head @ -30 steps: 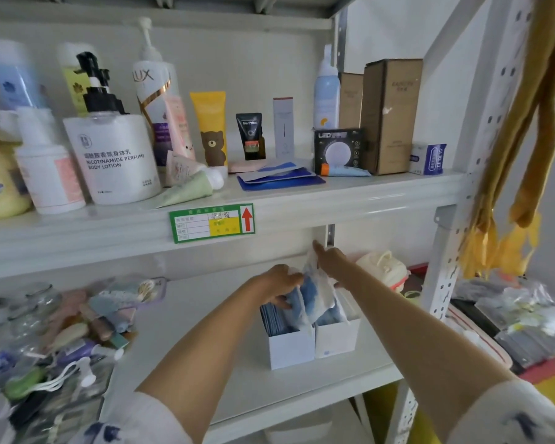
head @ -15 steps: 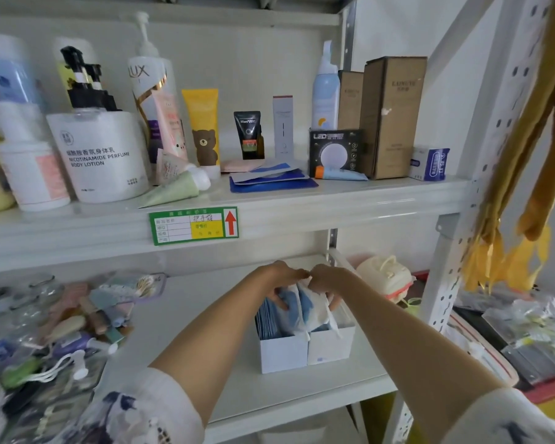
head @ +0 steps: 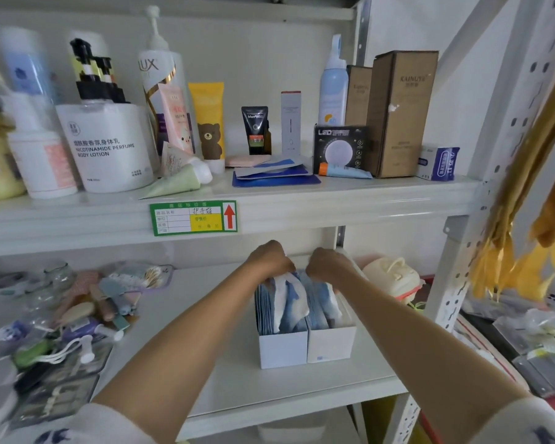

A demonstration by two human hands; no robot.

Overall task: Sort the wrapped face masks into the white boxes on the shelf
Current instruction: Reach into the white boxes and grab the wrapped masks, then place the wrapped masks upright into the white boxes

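Two small white boxes stand side by side on the lower shelf point(head: 231, 376): a left box point(head: 282, 347) and a right box point(head: 331, 343). Both hold upright blue-and-white wrapped face masks point(head: 289, 302). My left hand point(head: 268, 259) is curled over the tops of the masks in the left box. My right hand point(head: 326, 264) is curled over the tops of the masks in the right box. The fingertips of both hands are hidden behind the packs, so which packs they grip is unclear.
A pile of small toiletries point(head: 61, 315) lies at the shelf's left. A cream-coloured round item point(head: 391, 277) sits right of the boxes. The upper shelf carries bottles, tubes and cartons, with a green price label point(head: 193, 217) on its edge. A perforated upright post point(head: 455, 277) stands at right.
A mask pack that my hands held up above the boxes has gone down among the others. Both hands now sit low on the pack tops.
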